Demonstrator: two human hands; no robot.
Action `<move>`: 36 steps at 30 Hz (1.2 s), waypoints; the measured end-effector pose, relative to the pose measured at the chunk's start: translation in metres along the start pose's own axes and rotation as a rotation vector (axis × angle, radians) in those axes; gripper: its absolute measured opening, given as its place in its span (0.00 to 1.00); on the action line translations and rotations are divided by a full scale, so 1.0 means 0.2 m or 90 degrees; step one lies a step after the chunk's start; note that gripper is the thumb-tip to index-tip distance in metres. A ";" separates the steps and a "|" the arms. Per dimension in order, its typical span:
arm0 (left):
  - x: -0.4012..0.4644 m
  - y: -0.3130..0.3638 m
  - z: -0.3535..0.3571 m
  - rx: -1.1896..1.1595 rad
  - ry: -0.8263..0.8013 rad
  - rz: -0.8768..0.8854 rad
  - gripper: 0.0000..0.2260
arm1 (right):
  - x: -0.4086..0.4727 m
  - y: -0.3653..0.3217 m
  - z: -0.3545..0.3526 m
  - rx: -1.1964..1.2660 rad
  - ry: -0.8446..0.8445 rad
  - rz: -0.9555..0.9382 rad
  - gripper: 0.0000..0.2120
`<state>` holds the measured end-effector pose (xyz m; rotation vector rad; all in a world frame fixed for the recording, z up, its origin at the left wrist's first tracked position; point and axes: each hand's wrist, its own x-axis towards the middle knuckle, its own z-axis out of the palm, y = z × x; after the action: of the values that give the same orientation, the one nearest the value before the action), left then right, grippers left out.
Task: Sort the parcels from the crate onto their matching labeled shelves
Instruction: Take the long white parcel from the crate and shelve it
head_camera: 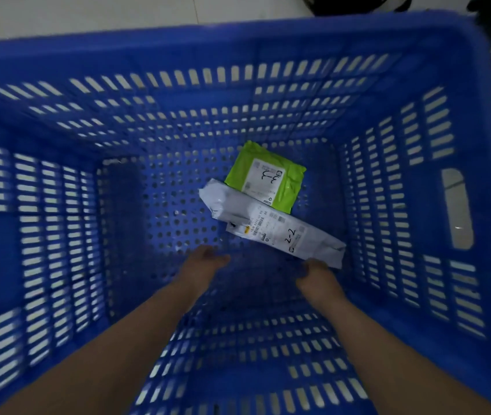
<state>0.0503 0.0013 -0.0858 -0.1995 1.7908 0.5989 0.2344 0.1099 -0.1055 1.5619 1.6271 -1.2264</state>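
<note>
- Head view, nearest me: my two bare forearms reach down into the blue crate [58, 205], past its near wall.
- My left hand [205, 262] hangs over the perforated floor, fingers loosely extended and holding nothing; it is clear of both parcels.
- My right hand [317, 275] has its fingers curled at the near-right end of the white parcel [271, 223], the one marked "2-2". It looks to be touching that end, but blur keeps me from telling whether it already pinches it.
- The white parcel lies flat on the crate floor, its long axis running from far-left down to near-right, so the near end comes straight to my right hand. My left hand sits off to the left of its middle, near but apart.
- The green parcel [265, 175], marked "3-" something, lies just beyond, with the white parcel's far end overlapping its near edge.
- I judge the right hand the nearer for the lift; the green one lies farther from both.
</note>
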 end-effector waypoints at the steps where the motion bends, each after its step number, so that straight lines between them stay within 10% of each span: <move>1: 0.04 -0.01 0.02 0.003 0.003 0.002 0.23 | 0.04 0.02 -0.01 -0.012 0.005 0.000 0.03; 10: 0.26 -0.03 0.16 -0.007 -0.012 0.050 0.22 | 0.36 0.00 -0.16 -0.105 0.088 -0.036 0.40; 19: 0.31 0.05 0.21 -0.122 -0.010 0.048 0.08 | 0.37 -0.14 -0.06 -0.155 0.085 -0.020 0.26; 24: 0.21 0.04 0.23 -0.216 -0.046 -0.022 0.20 | 0.24 -0.20 0.03 -0.204 -0.029 -0.025 0.20; 36: -0.26 0.11 -0.02 -0.258 -0.038 0.022 0.07 | -0.25 -0.45 -0.05 0.254 -0.217 -0.095 0.17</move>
<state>0.0530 0.0096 -0.0305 -0.4219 1.6023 0.9810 0.1565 0.1060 -0.0369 1.3668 1.3517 -1.8754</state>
